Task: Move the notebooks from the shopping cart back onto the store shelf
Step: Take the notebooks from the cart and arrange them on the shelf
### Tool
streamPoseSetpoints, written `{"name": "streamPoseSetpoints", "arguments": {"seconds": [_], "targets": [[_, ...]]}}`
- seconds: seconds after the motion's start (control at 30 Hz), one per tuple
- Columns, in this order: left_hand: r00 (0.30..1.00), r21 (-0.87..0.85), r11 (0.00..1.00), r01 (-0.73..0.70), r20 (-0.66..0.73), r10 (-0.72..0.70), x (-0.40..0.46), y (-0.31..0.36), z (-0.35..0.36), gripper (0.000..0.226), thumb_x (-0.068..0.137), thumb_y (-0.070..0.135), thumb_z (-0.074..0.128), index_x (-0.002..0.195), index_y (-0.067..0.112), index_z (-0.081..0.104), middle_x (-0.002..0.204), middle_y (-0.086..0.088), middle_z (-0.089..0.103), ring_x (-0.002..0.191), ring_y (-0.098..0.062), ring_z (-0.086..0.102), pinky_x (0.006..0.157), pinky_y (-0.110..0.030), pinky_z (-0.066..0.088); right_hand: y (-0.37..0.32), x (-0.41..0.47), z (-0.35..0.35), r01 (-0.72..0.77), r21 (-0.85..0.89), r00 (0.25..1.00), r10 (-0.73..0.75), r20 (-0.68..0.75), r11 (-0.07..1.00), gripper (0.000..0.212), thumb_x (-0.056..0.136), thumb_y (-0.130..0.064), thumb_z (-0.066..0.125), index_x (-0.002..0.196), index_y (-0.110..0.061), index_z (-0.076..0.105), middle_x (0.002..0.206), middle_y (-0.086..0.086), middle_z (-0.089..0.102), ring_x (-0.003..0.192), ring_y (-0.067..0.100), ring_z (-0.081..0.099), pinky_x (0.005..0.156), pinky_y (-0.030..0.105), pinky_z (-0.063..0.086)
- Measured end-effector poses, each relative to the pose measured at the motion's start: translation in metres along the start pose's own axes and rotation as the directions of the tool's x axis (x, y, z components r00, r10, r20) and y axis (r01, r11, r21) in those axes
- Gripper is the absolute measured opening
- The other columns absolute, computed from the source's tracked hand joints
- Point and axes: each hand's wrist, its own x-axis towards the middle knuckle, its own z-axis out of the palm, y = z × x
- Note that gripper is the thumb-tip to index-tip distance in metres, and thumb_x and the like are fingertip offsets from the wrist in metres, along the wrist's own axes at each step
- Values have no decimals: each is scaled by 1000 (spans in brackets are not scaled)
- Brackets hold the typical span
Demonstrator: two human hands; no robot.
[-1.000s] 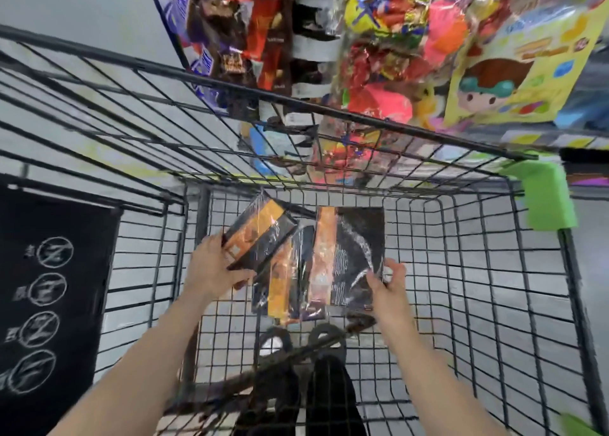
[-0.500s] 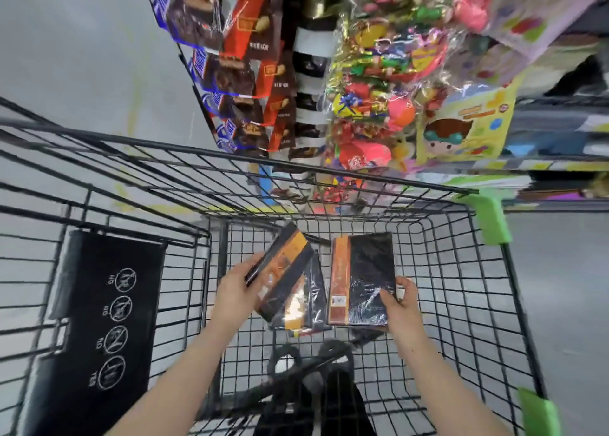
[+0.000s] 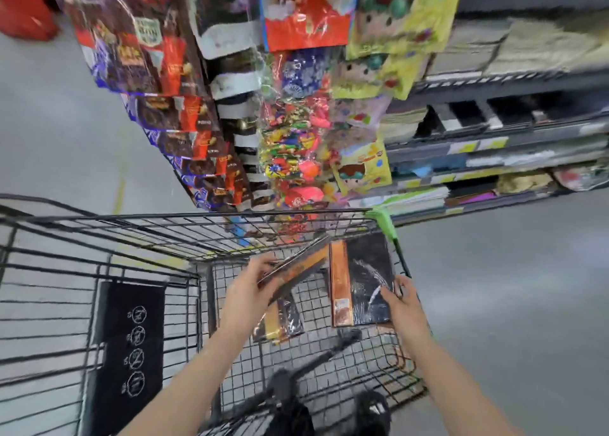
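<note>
My left hand (image 3: 250, 290) grips a black-and-orange wrapped notebook (image 3: 296, 264), tilted so its edge faces me, lifted above the black wire shopping cart (image 3: 184, 237). My right hand (image 3: 400, 303) holds a second black notebook with an orange spine (image 3: 361, 284) by its lower right corner, cover facing me, near the cart's right rim. More wrapped notebooks (image 3: 280, 320) lie on the cart's floor below my left hand. The store shelf (image 3: 494, 139) with stacked stationery stands at the upper right.
Hanging bags of chocolate (image 3: 158, 82) and colourful candy and toys (image 3: 296, 145) fill the rack ahead of the cart. A green corner guard (image 3: 384, 221) caps the cart's far right corner. A black sign panel (image 3: 128, 350) hangs inside the cart at left. Grey floor lies to the right.
Both hands have lifted their notebooks higher, up to the cart's rim. My view has tilted upward, showing more of the shelf and rack. The left notebook has turned edge-on.
</note>
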Motion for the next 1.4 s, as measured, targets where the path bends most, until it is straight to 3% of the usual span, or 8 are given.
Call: {"name": "streamPoseSetpoints", "arguments": {"seconds": [0.1, 0.23, 0.4, 0.57, 0.7, 1.13, 1.27, 1.4], "targets": [[998, 66, 995, -70, 1, 71, 5, 37, 9, 37, 83, 32, 68, 116, 27, 52, 103, 10, 63, 86, -18, 64, 71, -29, 52, -10, 4, -21, 33, 82, 999, -33, -4, 996, 25, 91, -5, 51, 110, -21, 45, 100, 17, 61, 75, 24, 59, 69, 33, 49], [995, 46, 995, -92, -40, 94, 10, 84, 35, 34, 82, 29, 68, 113, 26, 55, 100, 13, 61, 84, -7, 58, 74, -24, 45, -19, 16, -64, 30, 148, 999, -34, 26, 989, 28, 92, -8, 51, 115, -21, 42, 103, 27, 63, 78, 32, 62, 81, 51, 50], [994, -4, 999, -51, -101, 50, 2, 148, 85, 30, 82, 25, 68, 111, 21, 58, 95, 13, 60, 88, -6, 56, 70, -24, 39, -28, 30, -160, 53, 194, 996, -65, 56, 980, 26, 94, -11, 47, 117, -20, 39, 91, 14, 62, 69, 26, 60, 62, 36, 51], [986, 19, 996, -85, -139, 86, -11, 218, 159, 35, 85, 19, 66, 119, 16, 59, 109, 3, 63, 101, -13, 57, 82, -27, 44, -24, 58, -291, 12, 266, 997, -30, 65, 964, 40, 97, -13, 41, 135, -21, 34, 124, 14, 54, 102, 32, 56, 70, 38, 50], [987, 54, 990, -134, -85, 138, -9, 276, 224, 37, 82, 13, 68, 119, 12, 62, 117, -3, 65, 111, -18, 59, 88, -22, 40, -27, 76, -384, 8, 337, 998, -27, 53, 942, 43, 97, -9, 37, 139, -19, 34, 132, 15, 50, 102, 31, 52, 65, 36, 48], [941, 143, 931, -336, 100, 324, 70, 424, 366, 41, 81, 18, 69, 121, 19, 61, 121, -1, 65, 112, -17, 59, 90, -27, 43, -61, 157, -562, 44, 441, 998, -20, -58, 897, 45, 91, -18, 55, 133, -13, 43, 118, 13, 60, 80, 19, 62, 49, 23, 53], [921, 118, 918, -379, 145, 361, 118, 458, 408, 37, 80, 11, 69, 116, 19, 65, 114, -2, 67, 109, -17, 60, 86, -20, 38, -85, 210, -600, 51, 418, 998, -29, -59, 907, 48, 87, -6, 57, 132, -17, 46, 88, 3, 65, 75, 22, 62, 61, 29, 50], [921, 120, 924, -364, 192, 338, 175, 494, 444, 36, 82, 18, 68, 117, 21, 64, 114, 0, 67, 109, -17, 60, 84, -21, 39, -116, 263, -633, 68, 394, 997, -53, -49, 917, 46, 87, -2, 52, 129, -19, 49, 89, 4, 66, 76, 20, 64, 65, 30, 51]]}}
